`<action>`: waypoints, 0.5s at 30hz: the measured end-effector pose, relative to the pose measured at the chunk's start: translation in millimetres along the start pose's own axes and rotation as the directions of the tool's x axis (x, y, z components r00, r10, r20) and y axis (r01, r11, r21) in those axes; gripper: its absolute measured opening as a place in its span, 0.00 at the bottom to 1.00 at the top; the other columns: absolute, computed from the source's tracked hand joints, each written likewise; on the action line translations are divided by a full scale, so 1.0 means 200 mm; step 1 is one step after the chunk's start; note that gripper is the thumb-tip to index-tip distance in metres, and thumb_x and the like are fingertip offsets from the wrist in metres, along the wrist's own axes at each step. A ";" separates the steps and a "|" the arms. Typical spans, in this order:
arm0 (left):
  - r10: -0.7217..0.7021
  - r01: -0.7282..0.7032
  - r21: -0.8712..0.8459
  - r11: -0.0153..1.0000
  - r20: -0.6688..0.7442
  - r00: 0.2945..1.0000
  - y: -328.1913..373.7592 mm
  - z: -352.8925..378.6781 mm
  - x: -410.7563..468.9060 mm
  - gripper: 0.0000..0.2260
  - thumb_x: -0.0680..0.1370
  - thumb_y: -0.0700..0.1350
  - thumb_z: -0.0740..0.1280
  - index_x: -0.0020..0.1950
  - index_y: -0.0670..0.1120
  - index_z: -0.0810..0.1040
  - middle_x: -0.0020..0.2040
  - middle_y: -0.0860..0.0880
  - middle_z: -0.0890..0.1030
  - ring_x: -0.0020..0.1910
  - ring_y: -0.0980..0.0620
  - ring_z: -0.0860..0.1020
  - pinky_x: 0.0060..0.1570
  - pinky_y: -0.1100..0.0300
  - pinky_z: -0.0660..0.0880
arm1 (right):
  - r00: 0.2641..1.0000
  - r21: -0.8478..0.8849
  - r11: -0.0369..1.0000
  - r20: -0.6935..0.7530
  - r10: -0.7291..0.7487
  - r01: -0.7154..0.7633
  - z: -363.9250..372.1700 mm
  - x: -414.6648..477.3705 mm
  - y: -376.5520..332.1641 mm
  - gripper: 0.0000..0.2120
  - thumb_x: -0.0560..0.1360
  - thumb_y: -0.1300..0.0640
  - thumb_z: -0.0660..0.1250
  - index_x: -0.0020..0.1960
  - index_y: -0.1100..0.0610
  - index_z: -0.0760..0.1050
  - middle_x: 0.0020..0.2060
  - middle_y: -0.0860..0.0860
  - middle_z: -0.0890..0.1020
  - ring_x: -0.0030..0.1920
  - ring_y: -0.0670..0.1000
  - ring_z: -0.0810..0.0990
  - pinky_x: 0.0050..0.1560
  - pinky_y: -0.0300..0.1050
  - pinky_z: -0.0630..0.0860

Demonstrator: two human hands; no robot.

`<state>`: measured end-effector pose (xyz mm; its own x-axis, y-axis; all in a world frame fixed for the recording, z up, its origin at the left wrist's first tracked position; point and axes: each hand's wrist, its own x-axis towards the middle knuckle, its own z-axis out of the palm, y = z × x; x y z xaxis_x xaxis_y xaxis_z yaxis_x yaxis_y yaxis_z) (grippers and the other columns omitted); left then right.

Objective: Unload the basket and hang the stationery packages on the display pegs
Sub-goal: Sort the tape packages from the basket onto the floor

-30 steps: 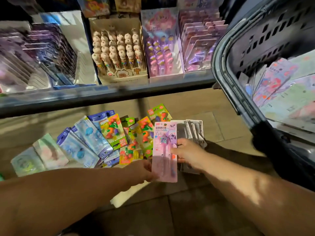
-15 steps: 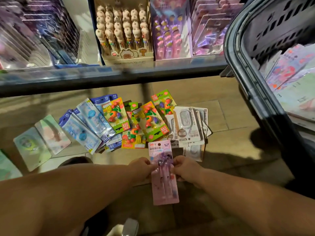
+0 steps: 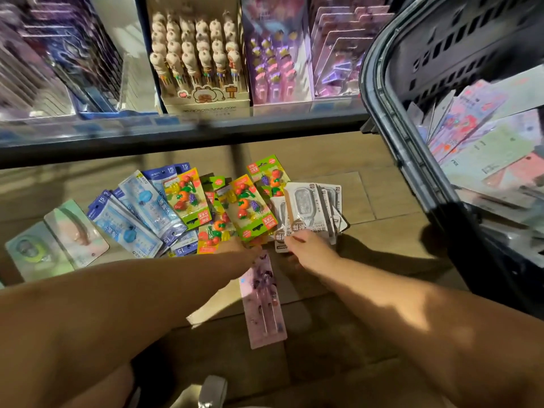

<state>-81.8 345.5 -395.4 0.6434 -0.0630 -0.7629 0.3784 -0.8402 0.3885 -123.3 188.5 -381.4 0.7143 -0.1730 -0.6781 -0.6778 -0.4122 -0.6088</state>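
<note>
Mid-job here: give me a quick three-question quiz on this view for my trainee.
1. True or false: the basket has packs in it.
2. The right hand touches which? A fruit packs, B white packs, C ruler packs.
3. Fill in: the pink pack shows between the person's two ___.
Key: 1 true; 2 B; 3 arms.

Over the floor (image 3: 382, 240) below the shelf (image 3: 176, 142), the left hand (image 3: 238, 250) holds a pink pen package (image 3: 265, 307) by its top; the right hand (image 3: 309, 251) touches the white packages (image 3: 306, 201), basket (image 3: 391, 136) alongside
</note>
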 end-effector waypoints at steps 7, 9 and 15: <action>0.229 -0.254 -0.263 0.931 -0.120 0.966 0.50 -0.21 -0.03 0.24 0.81 0.60 0.59 0.65 0.42 0.74 0.60 0.38 0.80 0.60 0.37 0.77 0.61 0.47 0.75 | 0.890 0.131 0.933 -0.370 -0.267 0.335 -0.39 -0.15 -0.46 0.06 0.81 0.52 0.61 0.49 0.52 0.75 0.39 0.48 0.79 0.35 0.46 0.78 0.41 0.44 0.74; 0.317 -0.348 -0.352 0.869 -0.145 0.937 0.65 -0.21 -0.05 0.25 0.80 0.60 0.60 0.64 0.39 0.74 0.61 0.36 0.79 0.62 0.35 0.76 0.62 0.41 0.74 | 0.823 0.093 0.898 -0.450 -0.347 0.430 -0.53 -0.21 -0.58 0.07 0.81 0.52 0.61 0.44 0.51 0.74 0.37 0.47 0.79 0.32 0.44 0.78 0.40 0.43 0.74; 0.479 -0.540 -0.338 0.771 -0.250 0.841 1.11 -0.15 -0.35 0.26 0.79 0.60 0.63 0.67 0.40 0.70 0.65 0.39 0.74 0.66 0.41 0.71 0.65 0.51 0.69 | 0.683 0.033 0.860 -0.623 -0.381 0.510 -0.97 -0.37 -0.67 0.06 0.81 0.55 0.61 0.47 0.53 0.73 0.36 0.48 0.77 0.27 0.44 0.74 0.30 0.35 0.71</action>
<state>-23.2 180.0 -239.8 0.8892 -0.3206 -0.3265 0.1695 -0.4319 0.8859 -51.8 83.4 -170.6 0.8545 -0.5188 0.0255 -0.2245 -0.4131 -0.8826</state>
